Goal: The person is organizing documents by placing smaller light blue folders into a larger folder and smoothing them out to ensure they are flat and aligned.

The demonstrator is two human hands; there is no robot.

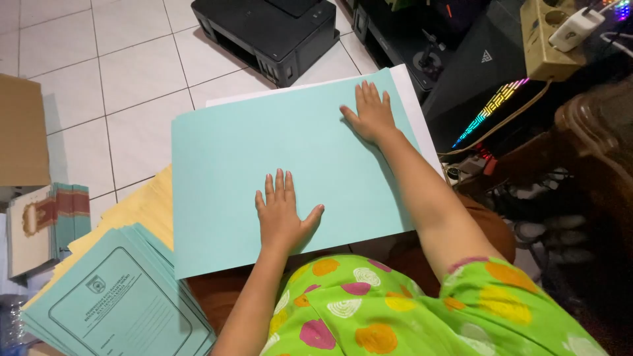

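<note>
A large pale blue-green sheet of card (231,151) lies flat in front of me, over a white sheet (409,99) whose edges show at the top and right. My left hand (282,214) rests palm down, fingers spread, on the lower middle of the card. Near the card's upper right corner, my right hand (370,112) presses flat on it, fingers together. Neither hand grips anything.
A stack of printed blue-green folders (119,296) lies at lower left over yellow sheets (142,207). Bound booklets (43,224) and a cardboard box (23,132) sit at far left. A black printer (270,33) stands on the tiled floor ahead. A computer case with coloured lights (491,109) and cables are at right.
</note>
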